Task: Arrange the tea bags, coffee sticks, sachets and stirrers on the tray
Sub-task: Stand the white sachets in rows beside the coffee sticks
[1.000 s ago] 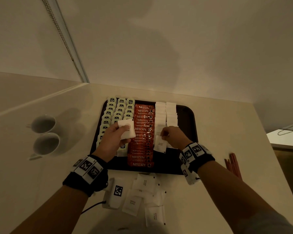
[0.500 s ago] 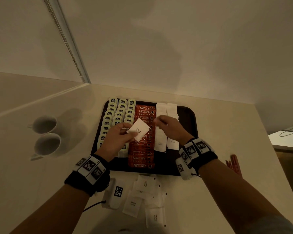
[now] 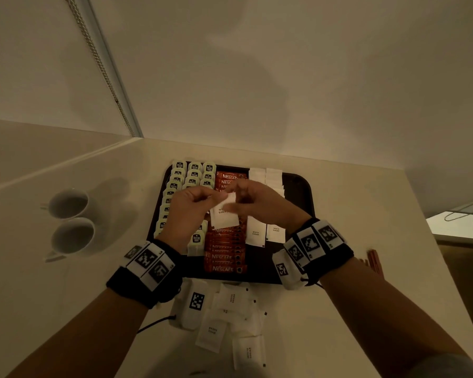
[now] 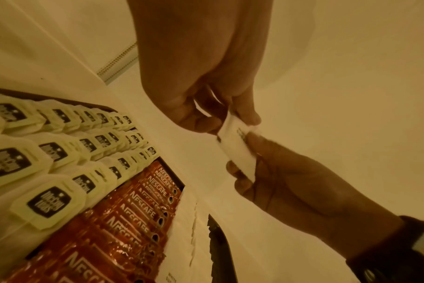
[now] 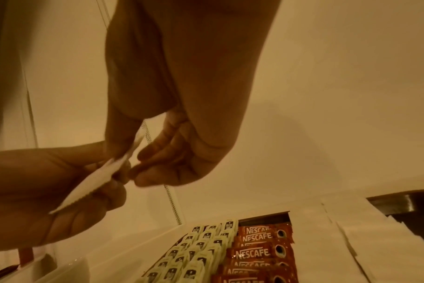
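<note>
White paper sachet [image 3: 224, 214] now held between both hands above the middle of the tray [image 3: 298, 184], no longer in the left hand [image 3: 187, 211] alone as half a second ago. Left fingers pinching one end, right hand [image 3: 257, 203] closing thumb and fingers on the other. Right hand moved over from the sachet rows [image 3: 265, 233] at the tray's right side. Probably a handover before laying it in a row. More loose sachets [image 3: 230, 317] waiting on the surface by the tray's near edge.
</note>
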Demonstrator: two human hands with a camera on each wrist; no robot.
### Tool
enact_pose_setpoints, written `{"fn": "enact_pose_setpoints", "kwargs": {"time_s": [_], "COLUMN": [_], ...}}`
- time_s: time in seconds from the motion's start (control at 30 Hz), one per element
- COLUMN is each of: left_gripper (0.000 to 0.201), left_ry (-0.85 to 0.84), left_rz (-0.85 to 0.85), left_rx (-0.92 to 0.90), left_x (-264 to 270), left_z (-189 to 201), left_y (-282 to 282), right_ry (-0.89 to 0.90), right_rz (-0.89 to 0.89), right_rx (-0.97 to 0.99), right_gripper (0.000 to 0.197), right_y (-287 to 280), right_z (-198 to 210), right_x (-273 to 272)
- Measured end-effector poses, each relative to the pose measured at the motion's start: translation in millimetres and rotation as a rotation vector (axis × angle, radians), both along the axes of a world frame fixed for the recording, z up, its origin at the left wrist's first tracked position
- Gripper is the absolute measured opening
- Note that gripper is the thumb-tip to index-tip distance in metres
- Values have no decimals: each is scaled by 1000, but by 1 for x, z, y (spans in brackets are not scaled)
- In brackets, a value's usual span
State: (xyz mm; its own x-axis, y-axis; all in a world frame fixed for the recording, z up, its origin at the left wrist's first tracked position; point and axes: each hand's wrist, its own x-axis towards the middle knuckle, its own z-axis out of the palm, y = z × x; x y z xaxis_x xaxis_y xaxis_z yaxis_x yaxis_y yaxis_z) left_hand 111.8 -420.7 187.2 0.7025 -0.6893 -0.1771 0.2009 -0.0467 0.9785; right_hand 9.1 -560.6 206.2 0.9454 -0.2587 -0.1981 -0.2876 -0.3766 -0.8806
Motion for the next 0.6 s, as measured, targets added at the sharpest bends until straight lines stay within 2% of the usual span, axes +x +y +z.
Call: {"fn": "enact_pose_setpoints", "kwargs": {"time_s": [0.1, 0.2, 0.3, 0.5, 0.6], "left_gripper": [4, 25, 28, 29, 33], "left_ry": [-17, -94, -159, -216, -286], "left_rz": [-58, -174, -197, -206, -282], "left_rx": [3, 49, 96, 86, 105], "left_x": [-1, -5, -6, -22, -27], "left_z": [1, -4, -13, -18, -27], "left_y": [-1, 3, 7, 5, 7], "right_ry": [-118, -143, -142, -42, 15], "right_rz": [-115, -189, -174, -19, -61], "right_rx": [68, 181, 42, -190, -295], "right_gripper": [13, 10, 2, 7, 12], "right_y": [1, 0, -4, -12, -18], "right_z": [5, 7, 5, 8, 3], "right_x": [-1, -3, -3, -8, -21]}}
